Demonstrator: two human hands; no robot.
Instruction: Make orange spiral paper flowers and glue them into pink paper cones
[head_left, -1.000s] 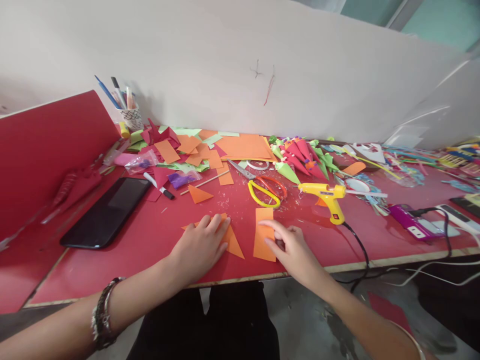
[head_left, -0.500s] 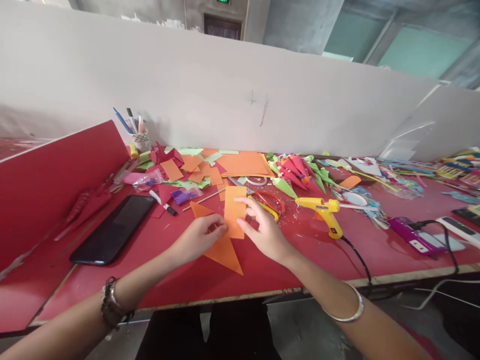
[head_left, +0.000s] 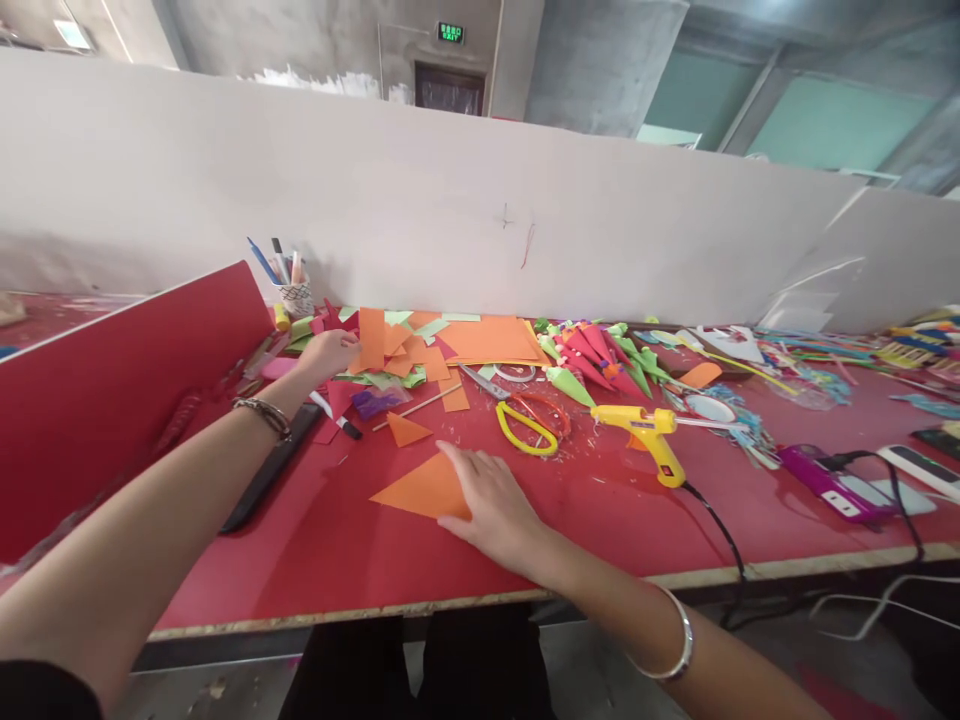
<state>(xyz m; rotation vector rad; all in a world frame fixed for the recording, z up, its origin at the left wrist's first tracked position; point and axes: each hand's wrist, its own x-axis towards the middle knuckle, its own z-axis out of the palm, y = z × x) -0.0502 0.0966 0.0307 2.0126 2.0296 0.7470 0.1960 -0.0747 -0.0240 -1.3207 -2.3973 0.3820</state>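
Carries the orange strip [head_left: 373, 335] farther out than before, over paper scraps [head_left: 412, 353], just right of the pinching fingertips of the left hand [head_left: 327, 357], keeping the pointed orange piece [head_left: 418, 489] partly beneath spread, unclenched fingers of the right hand [head_left: 493, 507].

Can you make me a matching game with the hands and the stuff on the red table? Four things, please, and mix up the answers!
Column one:
1. left hand
2. glue gun
3. right hand
4. scissors

Column two:
A. rests, fingers spread, on pointed orange paper
B. one handle yellow, the other red
C. holds the edge of an orange rectangle near the back of the table
D. yellow all over its body, with a black cord

Right pairs: 1-C, 2-D, 3-A, 4-B.
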